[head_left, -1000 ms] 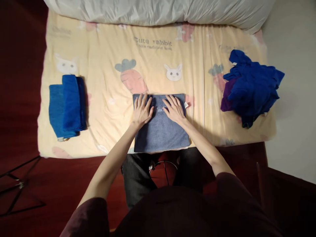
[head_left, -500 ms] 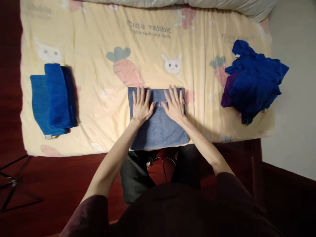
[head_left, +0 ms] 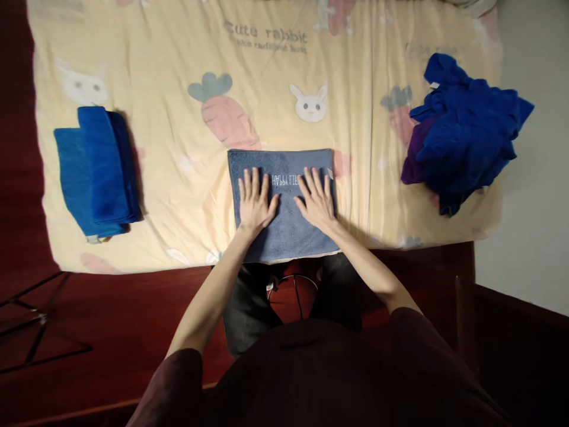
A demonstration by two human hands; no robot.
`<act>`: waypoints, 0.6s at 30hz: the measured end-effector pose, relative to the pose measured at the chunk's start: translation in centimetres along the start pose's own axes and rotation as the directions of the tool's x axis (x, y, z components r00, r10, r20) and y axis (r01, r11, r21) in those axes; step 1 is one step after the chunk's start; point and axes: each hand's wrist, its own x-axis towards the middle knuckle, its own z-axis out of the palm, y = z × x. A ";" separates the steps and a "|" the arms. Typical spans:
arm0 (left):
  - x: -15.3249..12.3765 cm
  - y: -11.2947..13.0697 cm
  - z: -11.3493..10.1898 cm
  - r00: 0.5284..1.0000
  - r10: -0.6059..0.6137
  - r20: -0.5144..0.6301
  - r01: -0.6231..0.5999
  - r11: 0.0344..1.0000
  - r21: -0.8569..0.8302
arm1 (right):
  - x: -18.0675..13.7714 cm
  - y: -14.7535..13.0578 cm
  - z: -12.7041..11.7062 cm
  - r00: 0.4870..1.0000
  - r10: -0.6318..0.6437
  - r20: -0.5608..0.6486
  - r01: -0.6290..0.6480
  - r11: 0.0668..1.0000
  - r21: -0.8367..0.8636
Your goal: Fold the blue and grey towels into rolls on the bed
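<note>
A grey-blue towel (head_left: 288, 228) lies flat at the bed's near edge, straight in front of me, with white lettering upside down across its upper part. My left hand (head_left: 256, 201) rests palm down on its left half, fingers spread. On the right half my right hand (head_left: 316, 198) also lies flat with its fingers apart, covering the end of the lettering. Neither hand grips anything.
Folded blue towels (head_left: 109, 172) are stacked at the left of the bed. A rumpled heap of blue cloths (head_left: 471, 136), with a purple cloth (head_left: 415, 155) under it, sits at the right. The yellow printed bedsheet (head_left: 169, 196) spreads beneath everything. A black metal stand (head_left: 40, 320) is at lower left.
Both hands have slid a little toward me down the towel, uncovering its top edge and more of the lettering. The view has shifted slightly.
</note>
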 end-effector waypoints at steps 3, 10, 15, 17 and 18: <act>-1.4 -0.4 0.4 0.999 0.028 0.037 -0.028 1.000 -0.009 | -1.6 -1.0 0.7 1.000 -0.013 0.023 0.013 1.000 -0.001; -3.7 -0.4 0.3 0.999 0.033 -0.030 -0.033 0.999 -0.007 | -4.6 0.7 0.6 0.984 0.133 -0.117 -0.140 0.989 -0.051; -8.7 1.7 1.6 0.990 0.137 0.036 -0.136 0.990 -0.025 | -7.9 -2.9 3.4 0.998 -0.030 -0.060 0.026 0.998 -0.054; -10.7 0.7 1.4 0.994 0.107 0.025 -0.107 0.994 0.001 | -9.5 -2.6 4.0 0.998 -0.012 -0.063 0.010 0.999 -0.042; -11.6 -0.1 1.2 0.995 0.095 0.018 -0.095 0.995 0.016 | -10.3 -2.1 4.1 0.997 0.005 -0.072 -0.008 0.999 -0.039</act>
